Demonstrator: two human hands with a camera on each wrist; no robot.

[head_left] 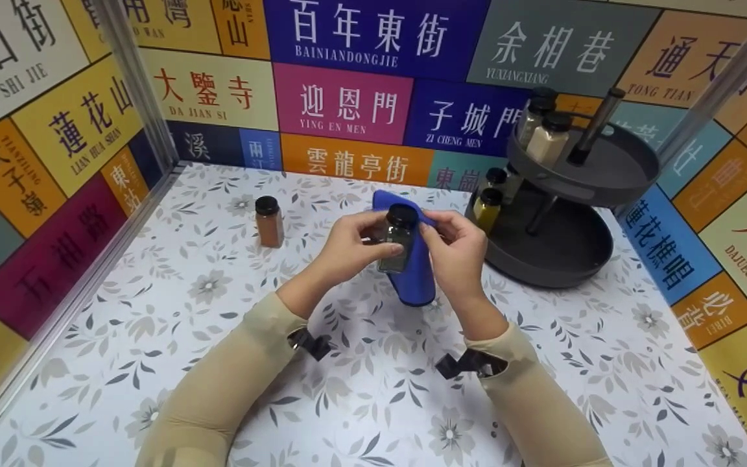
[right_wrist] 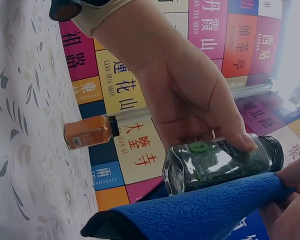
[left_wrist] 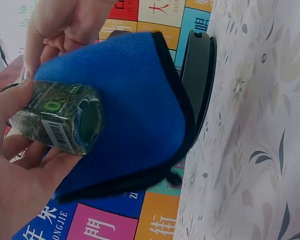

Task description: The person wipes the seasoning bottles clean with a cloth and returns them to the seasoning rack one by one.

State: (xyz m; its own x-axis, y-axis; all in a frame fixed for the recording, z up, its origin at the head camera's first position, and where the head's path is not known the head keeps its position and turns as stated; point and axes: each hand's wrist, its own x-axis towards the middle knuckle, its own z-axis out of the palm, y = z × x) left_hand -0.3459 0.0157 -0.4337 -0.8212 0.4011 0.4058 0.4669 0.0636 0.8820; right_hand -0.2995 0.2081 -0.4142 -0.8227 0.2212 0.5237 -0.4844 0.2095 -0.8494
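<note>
1. Well, your left hand [head_left: 349, 243] grips the jar [head_left: 401, 232] above the table [head_left: 360, 402] — your right hand [head_left: 461, 250] pinches the blue cloth [head_left: 417, 279] beside it.
2. Only the left wrist view shows the jar's barcode [left_wrist: 58, 135].

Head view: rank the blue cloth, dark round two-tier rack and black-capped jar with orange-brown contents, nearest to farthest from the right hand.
1. Blue cloth: pinched in the right hand.
2. Dark rack: to its right.
3. Orange-brown jar: far left, beyond the left hand.
</note>
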